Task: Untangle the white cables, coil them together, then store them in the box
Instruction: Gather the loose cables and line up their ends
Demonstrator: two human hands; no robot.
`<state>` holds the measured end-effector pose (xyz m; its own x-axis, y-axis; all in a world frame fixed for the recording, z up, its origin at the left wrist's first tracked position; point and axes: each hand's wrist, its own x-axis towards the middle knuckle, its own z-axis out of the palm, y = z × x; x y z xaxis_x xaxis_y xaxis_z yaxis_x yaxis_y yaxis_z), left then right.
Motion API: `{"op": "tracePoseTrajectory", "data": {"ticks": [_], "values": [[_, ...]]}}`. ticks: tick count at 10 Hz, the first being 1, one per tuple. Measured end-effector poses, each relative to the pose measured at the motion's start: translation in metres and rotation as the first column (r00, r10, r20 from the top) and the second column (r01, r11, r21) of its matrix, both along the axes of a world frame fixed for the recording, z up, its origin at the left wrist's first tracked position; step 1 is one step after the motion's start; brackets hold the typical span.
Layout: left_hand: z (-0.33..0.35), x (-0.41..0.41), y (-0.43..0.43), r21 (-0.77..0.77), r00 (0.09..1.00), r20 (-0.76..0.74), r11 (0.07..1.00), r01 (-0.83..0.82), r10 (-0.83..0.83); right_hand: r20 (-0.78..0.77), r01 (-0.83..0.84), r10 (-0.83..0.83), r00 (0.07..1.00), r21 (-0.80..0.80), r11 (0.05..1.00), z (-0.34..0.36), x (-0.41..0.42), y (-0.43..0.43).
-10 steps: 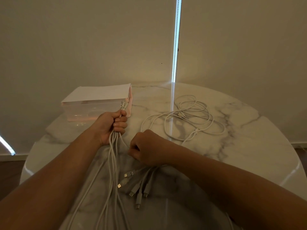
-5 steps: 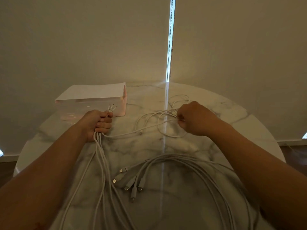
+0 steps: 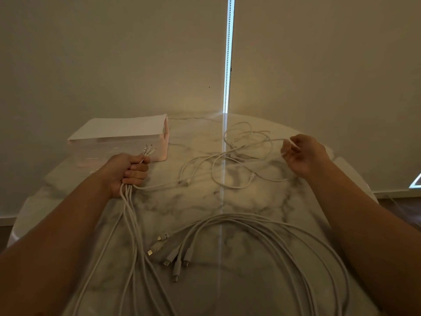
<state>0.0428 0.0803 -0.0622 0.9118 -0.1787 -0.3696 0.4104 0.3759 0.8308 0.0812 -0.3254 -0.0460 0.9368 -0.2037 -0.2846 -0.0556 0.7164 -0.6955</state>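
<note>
Tangle of white cables (image 3: 246,144) lying just left of half-curled fingertips (image 3: 287,148) of right hand (image 3: 306,157), one strand stretched sideways to them, pinch impossible to confirm; left hand (image 3: 127,172), farther off, fisted round gathered cable ends (image 3: 148,151) beside lidded box (image 3: 118,133).
</note>
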Motion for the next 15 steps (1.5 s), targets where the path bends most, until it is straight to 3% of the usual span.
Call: {"op": "tracePoseTrajectory", "data": {"ticks": [1,2,3,4,6,7,8,9,10,11,12,13,14,15], "values": [[-0.001,0.000,-0.001,0.006,1.000,-0.004,1.000,-0.004,0.004,-0.194,-0.267,0.214,0.957,-0.312,0.912,-0.011,0.004,-0.006],[-0.001,0.001,-0.002,0.006,1.000,-0.001,1.000,-0.008,0.008,-0.079,-0.220,0.206,0.975,-0.292,0.931,-0.010,0.003,-0.002],[-0.002,0.001,-0.001,0.002,1.000,0.003,1.000,-0.014,0.014,0.202,-0.053,0.074,0.977,-0.107,0.993,-0.004,0.001,-0.002],[-0.002,0.001,-0.001,0.006,1.000,0.013,1.000,-0.020,0.020,0.284,-0.047,0.065,0.957,-0.067,0.997,-0.001,0.003,-0.005],[-0.003,0.001,-0.001,0.009,1.000,0.020,1.000,-0.014,0.014,0.026,-0.314,0.345,0.938,-0.360,0.879,-0.006,0.002,-0.011],[-0.003,0.001,-0.001,0.005,1.000,0.020,1.000,-0.015,0.015,-0.003,-0.214,0.247,0.969,-0.512,0.832,-0.005,0.002,-0.009],[-0.002,0.001,-0.002,0.004,1.000,0.019,1.000,-0.014,0.014,0.067,-0.177,0.250,0.966,-0.531,0.829,0.001,-0.003,-0.008],[-0.002,0.001,-0.003,0.020,0.999,0.028,0.999,-0.027,0.026,0.236,-0.181,0.381,0.894,-0.589,0.788,0.009,-0.013,0.002],[-0.003,0.001,-0.002,0.016,0.999,0.033,0.999,-0.033,0.032,0.196,-0.228,0.551,0.811,-0.761,0.607,0.014,-0.022,0.015],[-0.003,0.002,0.000,0.007,0.999,0.031,1.000,-0.027,0.026,0.046,-0.173,0.489,0.871,-0.903,0.394,0.014,-0.023,0.014],[-0.003,0.003,-0.001,0.004,0.999,0.032,1.000,-0.026,0.026,-0.074,-0.164,0.280,0.957,-0.936,0.313,0.013,-0.022,0.003],[-0.003,0.002,-0.002,0.007,0.999,0.029,1.000,-0.021,0.021,-0.076,-0.199,0.275,0.958,-0.869,0.453,0.009,-0.018,-0.006],[-0.003,0.002,-0.001,0.007,0.999,0.030,1.000,-0.024,0.023,0.026,-0.247,0.386,0.922,-0.728,0.640,0.009,-0.016,-0.014],[-0.003,0.002,-0.001,0.013,0.999,0.032,0.999,-0.034,0.034,0.092,-0.322,0.487,0.868,-0.642,0.696,0.013,-0.018,-0.023]]}}
